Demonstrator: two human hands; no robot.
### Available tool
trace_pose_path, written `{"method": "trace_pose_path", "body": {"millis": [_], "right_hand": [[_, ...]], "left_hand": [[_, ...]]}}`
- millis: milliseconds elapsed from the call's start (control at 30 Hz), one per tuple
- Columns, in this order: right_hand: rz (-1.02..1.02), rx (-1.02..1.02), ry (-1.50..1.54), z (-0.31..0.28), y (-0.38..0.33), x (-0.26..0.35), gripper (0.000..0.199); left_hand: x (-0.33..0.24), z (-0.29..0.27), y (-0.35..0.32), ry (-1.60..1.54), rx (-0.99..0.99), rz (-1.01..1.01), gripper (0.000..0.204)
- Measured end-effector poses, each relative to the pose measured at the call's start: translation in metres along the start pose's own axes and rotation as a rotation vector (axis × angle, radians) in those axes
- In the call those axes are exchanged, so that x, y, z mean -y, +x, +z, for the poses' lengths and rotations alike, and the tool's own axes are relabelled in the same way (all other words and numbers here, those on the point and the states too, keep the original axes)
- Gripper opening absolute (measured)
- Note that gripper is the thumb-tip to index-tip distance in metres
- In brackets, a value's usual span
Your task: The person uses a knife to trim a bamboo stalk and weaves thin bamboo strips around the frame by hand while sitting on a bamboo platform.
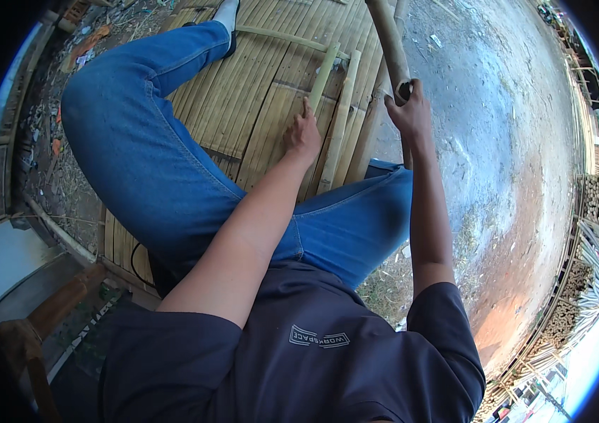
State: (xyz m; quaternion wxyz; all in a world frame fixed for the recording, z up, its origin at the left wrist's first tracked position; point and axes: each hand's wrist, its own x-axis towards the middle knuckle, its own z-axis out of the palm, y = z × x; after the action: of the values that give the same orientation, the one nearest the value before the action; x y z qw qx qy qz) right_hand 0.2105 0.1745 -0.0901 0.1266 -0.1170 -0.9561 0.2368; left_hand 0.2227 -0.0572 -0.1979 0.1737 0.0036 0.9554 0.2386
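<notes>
Near the middle of the head view, my left hand point(302, 135) is closed at the near end of a narrow green bamboo strip point(325, 70), its index finger laid along the strip. The strip points away from me over the bamboo slat platform point(243, 106). Farther right, my right hand point(412, 116) is wrapped round a thick bamboo pole point(386, 35) beside a dark hollow opening. The pole reaches up past the top edge of the view. What lies under the right palm is hidden.
A pale bamboo lath point(342, 116) lies just right of the strip, and a thin cross stick point(282, 37) touches it farther off. My jeans-clad legs point(151, 141) straddle the platform. Bare ground point(497, 141) spreads right, with stacked bamboo point(575, 296) beyond. A wooden post point(52, 307) stands lower left.
</notes>
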Motion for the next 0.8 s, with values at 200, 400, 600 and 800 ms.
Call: {"method": "trace_pose_path", "body": {"millis": [200,400,600,800], "right_hand": [[-0.067,0.409,-0.319,0.073,0.003,0.013,0.058],[0.072,0.273,-0.173,0.086,0.003,0.005,0.065],[0.051,0.270,-0.204,0.083,-0.004,0.009,0.064],[0.039,0.231,-0.222,0.087,0.001,-0.018,0.065]], "left_hand": [[-0.002,0.010,0.003,-0.019,0.007,0.011,0.073],[-0.001,0.001,-0.004,0.070,0.026,0.043,0.071],[0.006,-0.005,0.000,0.110,0.003,0.063,0.071],[-0.007,-0.005,0.004,0.380,0.058,0.184,0.076]]}}
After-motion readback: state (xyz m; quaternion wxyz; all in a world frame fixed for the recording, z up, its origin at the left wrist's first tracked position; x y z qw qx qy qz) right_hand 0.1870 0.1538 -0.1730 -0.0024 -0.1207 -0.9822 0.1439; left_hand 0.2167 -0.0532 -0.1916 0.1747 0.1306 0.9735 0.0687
